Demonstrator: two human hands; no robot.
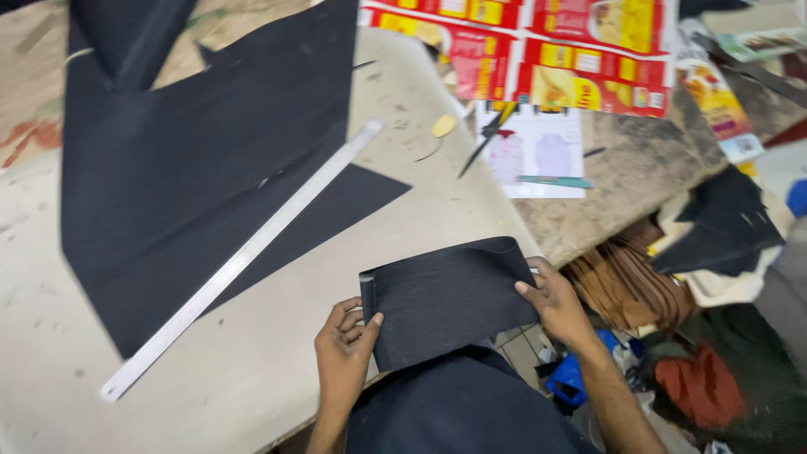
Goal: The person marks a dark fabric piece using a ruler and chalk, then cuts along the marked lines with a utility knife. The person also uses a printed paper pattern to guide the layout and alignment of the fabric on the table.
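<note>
A small rectangular piece of dark fabric [445, 298] is held up at the table's near edge, slightly curved. My left hand [345, 345] pinches its left edge, thumb on the front. My right hand [553, 304] grips its right edge. A large sheet of the same dark fabric [185, 160] lies flat on the table to the left. A long metal ruler [239, 261] lies slantwise across that sheet, from the near left to the far right.
The worn pale table [420, 143] carries scissors [486, 139], a white printed sheet [542, 151], a piece of chalk [443, 125] and red and yellow flattened packaging [538, 50]. Brown material [626, 286], dark scraps [727, 223] and coloured bags lie on the floor at right.
</note>
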